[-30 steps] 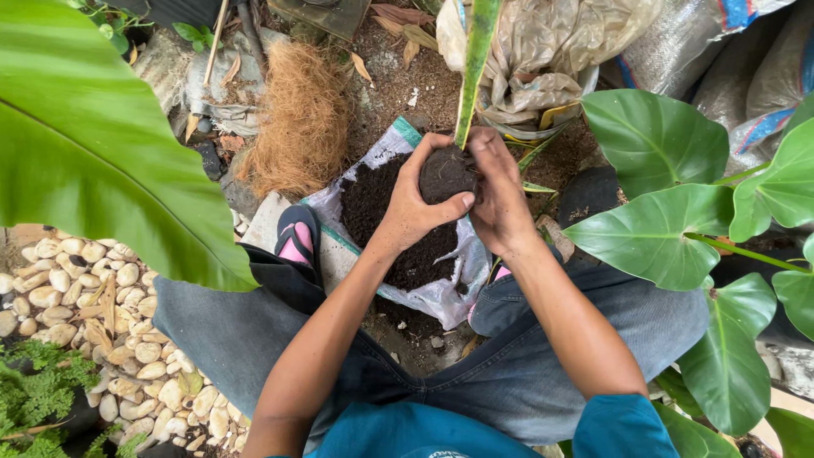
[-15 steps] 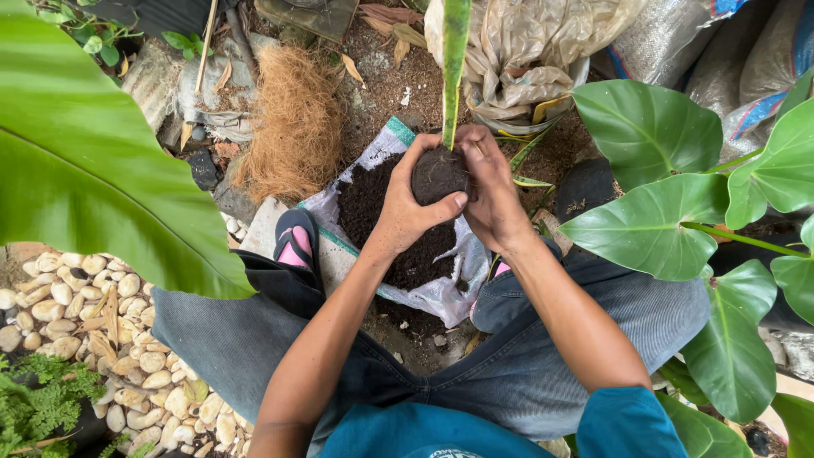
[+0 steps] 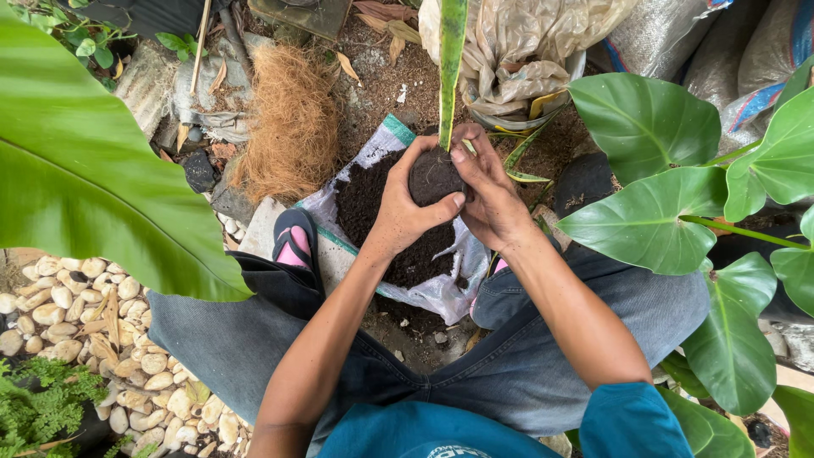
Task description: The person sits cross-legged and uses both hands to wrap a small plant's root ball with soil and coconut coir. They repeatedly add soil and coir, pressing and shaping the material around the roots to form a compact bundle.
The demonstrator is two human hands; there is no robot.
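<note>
Knees and lap: the person sits low, grey trousers [image 3: 526,373] filling the near middle, both forearms reaching away from the body toward the far centre.

Left hand [image 3: 405,208]: curled round the near-left side of the soil ball [image 3: 434,176], thumb laid across its near face, fingers wrapped behind it on the left; it is clenched on the soil, not loose.

Right hand [image 3: 490,193]: cupped against the right side of the same soil ball, fingertips [image 3: 462,140] arched over its far top beside the base of the leaf; also closed on it.

Soil ball: a dark round lump held between both palms, lifted just above the loose soil, in the middle of the scene.

Leaf blade [image 3: 451,59]: long, narrow, green with pale edges; it rises out of the far top of the soil ball, and its long axis runs straight away from the person to the far edge of the view.

Nearer hand: both touch the ball; the left covers more of it, the right sits closer to the leaf's base.

Soil bag [image 3: 373,153]: an opened white sack lying flat, dark potting soil [image 3: 365,191] heaped on it, directly beneath the hands.

Sandal [image 3: 294,240]: pink and black, just left of the bag.

Coconut fibre [image 3: 292,127]: brown tuft, far left of the bag.

Broad leaves [image 3: 649,170]: at the right, well apart from the hands.
</note>
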